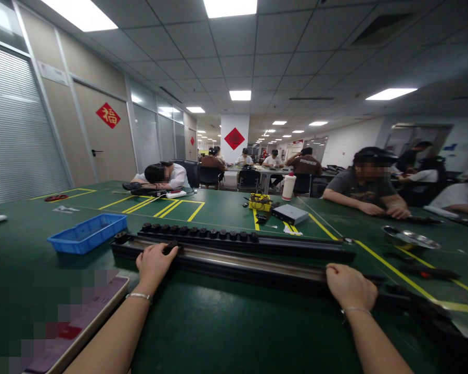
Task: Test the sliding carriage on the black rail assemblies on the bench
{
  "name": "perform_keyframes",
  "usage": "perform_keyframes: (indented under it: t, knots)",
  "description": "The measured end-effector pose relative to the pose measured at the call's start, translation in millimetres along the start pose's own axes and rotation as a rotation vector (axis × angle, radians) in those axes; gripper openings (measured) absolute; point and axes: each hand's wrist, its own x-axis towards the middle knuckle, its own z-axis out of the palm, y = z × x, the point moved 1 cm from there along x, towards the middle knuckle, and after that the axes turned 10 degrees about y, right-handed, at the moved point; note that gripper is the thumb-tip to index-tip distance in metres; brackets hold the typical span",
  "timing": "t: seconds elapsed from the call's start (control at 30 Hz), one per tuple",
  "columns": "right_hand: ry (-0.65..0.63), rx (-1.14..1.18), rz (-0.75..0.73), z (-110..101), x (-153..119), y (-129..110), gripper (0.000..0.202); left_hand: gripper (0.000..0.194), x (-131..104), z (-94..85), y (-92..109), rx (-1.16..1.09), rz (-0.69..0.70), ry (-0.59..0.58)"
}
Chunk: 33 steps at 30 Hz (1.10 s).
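Note:
A long black rail (253, 259) with a shiny metal channel lies across the green table in front of me. My left hand (155, 264) is closed at its left part, thumb and fingers around a small black block (173, 245) that sits on the channel. At the right part of the rail my right hand (351, 285) is closed over it, its fingertips hidden behind. Just behind lies a second black rail (296, 245), with a row of several small black blocks (203, 232) along its left portion. Another such block (120, 237) is at the left end of the near rail.
On the green table (226, 332) a blue tray (88, 234) stands left of the rails. A phone-like device (89, 322) lies near my left forearm. Behind the rails are a grey box (289, 213) and a white bottle (288, 186). A metal bowl (409, 239) stands right; people sit around.

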Motion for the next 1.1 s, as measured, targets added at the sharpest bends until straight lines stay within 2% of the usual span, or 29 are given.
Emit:
perform_keyframes:
  t: [0.6,1.1]
  knots:
    - [-0.008,0.008,0.012,1,1,1,0.042,0.042,0,-3.9,0,-0.034,0.026,-0.028]
    - [-0.01,0.011,0.0,0,0,0,0.043,0.04,-1,7.5,-2,-0.063,0.063,-0.015]
